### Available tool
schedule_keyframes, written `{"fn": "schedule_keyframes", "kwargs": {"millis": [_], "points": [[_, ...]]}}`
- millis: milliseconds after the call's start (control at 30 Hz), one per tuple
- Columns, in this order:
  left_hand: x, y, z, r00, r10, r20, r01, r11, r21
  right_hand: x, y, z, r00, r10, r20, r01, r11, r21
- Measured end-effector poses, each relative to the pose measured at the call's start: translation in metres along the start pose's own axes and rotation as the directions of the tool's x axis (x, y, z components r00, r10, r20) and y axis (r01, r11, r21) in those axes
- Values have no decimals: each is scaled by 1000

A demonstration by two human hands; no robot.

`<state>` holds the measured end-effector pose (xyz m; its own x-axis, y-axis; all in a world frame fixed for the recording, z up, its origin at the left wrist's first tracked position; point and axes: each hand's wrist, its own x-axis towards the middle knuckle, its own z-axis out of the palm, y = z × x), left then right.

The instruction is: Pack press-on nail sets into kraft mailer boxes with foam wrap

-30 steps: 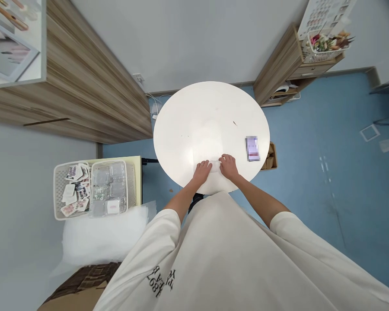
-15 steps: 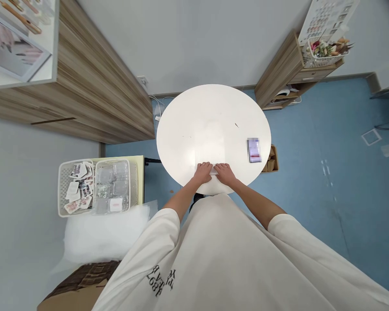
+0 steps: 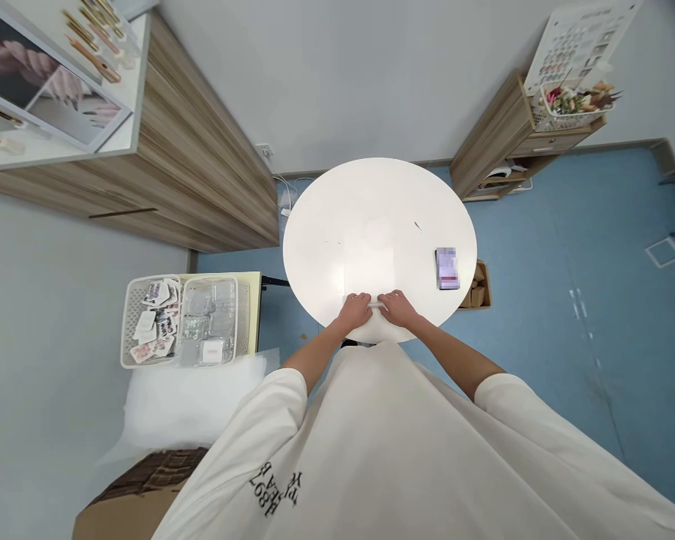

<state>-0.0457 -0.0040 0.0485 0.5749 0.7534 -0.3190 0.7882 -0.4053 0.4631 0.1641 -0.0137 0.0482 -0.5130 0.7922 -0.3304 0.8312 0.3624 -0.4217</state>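
Observation:
Near the front edge of the round white table (image 3: 371, 187), my left hand (image 3: 356, 310) and my right hand (image 3: 397, 308) are side by side with fingers curled down. Between them shows a small pale, see-through roll (image 3: 376, 304), gripped at its two ends. A thin translucent sheet (image 3: 370, 259) seems to stretch from it toward the far side of the table. Whatever is inside the roll, if anything, cannot be made out.
A phone-like purple item (image 3: 447, 268), blurred, lies on the table's right. At left are a basket of cards (image 3: 128, 322), a basket of clear boxes (image 3: 237, 315) and a pile of translucent white sheets (image 3: 191, 405). A small brown box (image 3: 488, 289) sits on the floor.
My view has shifted, so the surroundings appear moved slightly right and down. Both hands stay on the pale roll, which looks narrower now, with the fingers more curled.

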Motion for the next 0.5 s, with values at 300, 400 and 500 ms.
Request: {"fn": "schedule_keyframes", "kwargs": {"millis": [300,400,500], "points": [[27,-7,-6,978,-62,-200,90,987,134,43,11,-14,985,168,-31,-169,984,-60],[27,-7,-3,978,-9,-210,52,979,197,60,17,-16,975,222,29,-219,972,-91],[27,-9,3,987,19,-158,16,975,220,73,22,-17,960,258,106,-246,962,-118]]}}
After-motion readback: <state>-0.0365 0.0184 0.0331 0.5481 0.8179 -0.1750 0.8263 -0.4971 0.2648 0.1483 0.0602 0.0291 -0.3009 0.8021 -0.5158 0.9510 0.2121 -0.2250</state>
